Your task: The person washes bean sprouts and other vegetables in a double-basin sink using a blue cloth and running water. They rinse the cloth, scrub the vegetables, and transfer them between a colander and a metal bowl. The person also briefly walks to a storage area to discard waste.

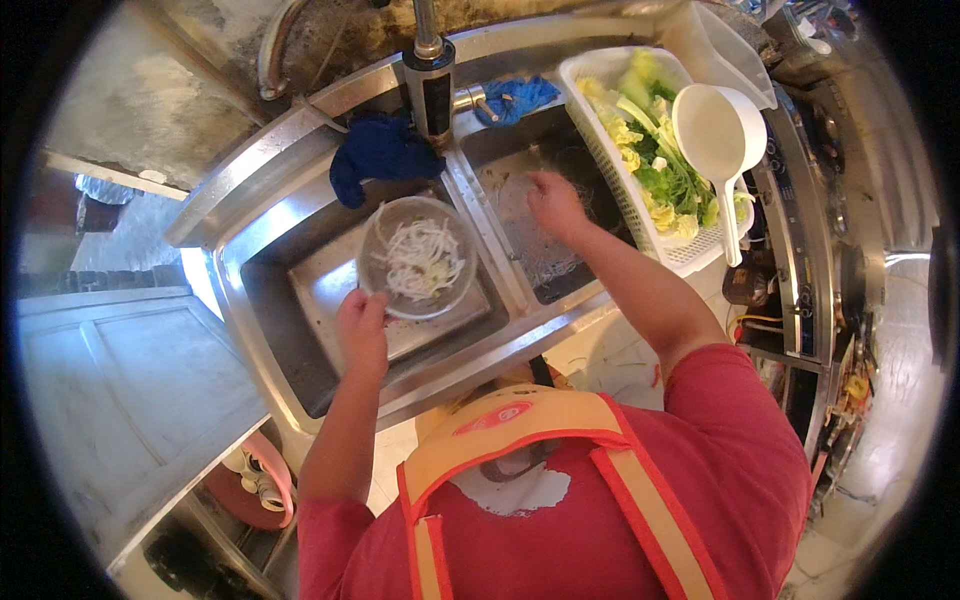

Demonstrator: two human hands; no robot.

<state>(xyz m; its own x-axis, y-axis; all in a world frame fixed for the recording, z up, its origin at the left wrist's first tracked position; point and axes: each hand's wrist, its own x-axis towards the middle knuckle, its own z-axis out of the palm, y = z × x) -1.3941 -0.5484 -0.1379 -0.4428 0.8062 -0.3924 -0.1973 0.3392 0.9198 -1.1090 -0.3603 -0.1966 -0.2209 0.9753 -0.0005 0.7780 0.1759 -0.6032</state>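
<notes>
My left hand [363, 315] grips the near-left rim of a round translucent bowl [367, 259] over the left basin [307, 285] of a stainless steel double sink. Inside the bowl lies a heap of thin white strands [424, 259], perhaps bean sprouts, with a few greenish bits. My right hand [556, 204] is over the right basin [510, 150], its fingers bent and blurred; whether they hold anything is unclear. Near and below that hand, fine pale strands [555, 266] lie in the right basin, seemingly in water.
A white plastic basket [615, 161] of leafy greens [652, 165] stands at the right basin's far right, with a white dipper [731, 127] resting on it. Behind are a faucet [431, 90], a dark blue cloth [382, 157] and a lighter blue cloth [519, 99]. A clear container [724, 56] stands beyond the basket.
</notes>
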